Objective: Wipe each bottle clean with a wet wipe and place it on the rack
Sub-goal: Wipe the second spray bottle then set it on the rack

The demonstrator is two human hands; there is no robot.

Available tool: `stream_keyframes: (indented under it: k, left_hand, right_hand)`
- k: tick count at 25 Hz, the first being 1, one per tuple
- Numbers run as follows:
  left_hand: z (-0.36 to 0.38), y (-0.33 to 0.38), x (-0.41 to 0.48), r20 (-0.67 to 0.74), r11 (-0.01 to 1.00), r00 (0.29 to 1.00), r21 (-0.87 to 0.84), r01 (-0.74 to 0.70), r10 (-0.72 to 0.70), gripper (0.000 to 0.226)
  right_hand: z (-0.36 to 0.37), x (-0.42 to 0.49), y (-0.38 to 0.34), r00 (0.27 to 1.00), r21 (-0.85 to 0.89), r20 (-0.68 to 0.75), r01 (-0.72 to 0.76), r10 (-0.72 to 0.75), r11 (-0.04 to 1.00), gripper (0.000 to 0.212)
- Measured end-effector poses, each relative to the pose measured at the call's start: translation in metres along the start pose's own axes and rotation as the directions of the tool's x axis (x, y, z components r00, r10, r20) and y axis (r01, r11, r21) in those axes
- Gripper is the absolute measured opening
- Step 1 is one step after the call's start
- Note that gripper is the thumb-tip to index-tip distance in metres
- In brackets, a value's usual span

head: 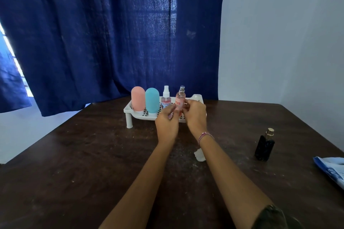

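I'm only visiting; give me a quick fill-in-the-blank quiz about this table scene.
1. The left hand and right hand hold a spray bottle with ___ lettering.
2. The lone bottle standing off the white rack is ___.
3. The crumpled wet wipe lies on the ___.
Missing words: red; black; table.

We lose the foot of the pink sprayer (pixel 180 101) behind our left hand (pixel 166 126) and right hand (pixel 195 117), so we can't tell whether it touches the rack (pixel 127 109), whose near right corner is covered too. The clear sprayer (pixel 166 99) label is too small to read. Our right forearm hides part of the wipe (pixel 199 156), and the blue pack (pixel 329 171) runs off the right edge
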State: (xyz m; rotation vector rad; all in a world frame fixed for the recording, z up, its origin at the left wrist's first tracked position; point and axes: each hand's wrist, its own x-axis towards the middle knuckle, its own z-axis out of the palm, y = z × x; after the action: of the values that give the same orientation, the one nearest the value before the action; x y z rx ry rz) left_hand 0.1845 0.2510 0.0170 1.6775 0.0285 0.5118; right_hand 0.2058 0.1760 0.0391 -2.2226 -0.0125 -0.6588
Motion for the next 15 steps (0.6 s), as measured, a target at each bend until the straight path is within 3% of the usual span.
stream_keyframes:
  k: [9, 15]
  left_hand:
    - [0.009, -0.006, 0.004, -0.009, 0.998, 0.998, 0.027, 0.059, -0.058, 0.035]
    - [0.007, 0.001, 0.003, -0.044, 0.993, 0.992, -0.012, 0.114, -0.114, 0.033]
  right_hand:
    - [0.011, 0.009, 0.003, 0.996, -0.11, 0.083, -0.026, 0.035, 0.994, 0.022]
    - [0.015, 0.01, 0.004, 0.992, -0.043, 0.124, -0.005, 0.01, 0.999, 0.016]
